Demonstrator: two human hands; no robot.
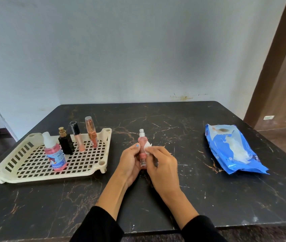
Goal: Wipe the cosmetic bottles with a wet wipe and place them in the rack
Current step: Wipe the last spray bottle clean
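Note:
A slim pink spray bottle [142,149] with a silver nozzle stands upright at the table's middle, held in my left hand [130,163]. My right hand [163,165] pinches a white wet wipe [147,146] against the bottle's right side. The cream plastic rack [34,173] lies at the left. In it stand a pink bottle with a white cap [55,154], a black perfume bottle [65,141], a lip gloss with a black cap [77,137] and a copper-coloured tube [91,132].
A blue wet wipe pack [233,151] lies at the right of the dark marble table [173,198], its flap showing a white wipe. A pale wall runs behind the table. A brown wooden door frame [275,67] stands at the far right.

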